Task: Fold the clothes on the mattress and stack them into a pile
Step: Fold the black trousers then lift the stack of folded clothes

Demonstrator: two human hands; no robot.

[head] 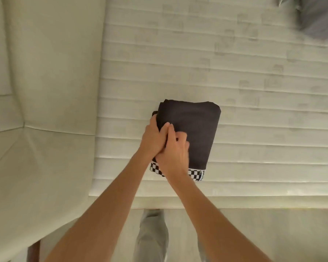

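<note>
A folded dark grey garment [195, 127] lies on the white ribbed mattress [254, 110], near its front edge. A black-and-white checkered band [196, 173] shows along the garment's near edge. My left hand [152, 138] grips the garment's left side, fingers curled under the fabric. Overlapping it, my right hand [173, 154] presses on the left part of the garment with fingers bent into the cloth. Both forearms reach in from below.
A grey heap of clothing [318, 17] lies at the mattress's far right corner, blurred. A padded beige headboard or wall panel [45, 91] runs along the left side. Below the mattress edge are the floor and my trouser leg [152, 237].
</note>
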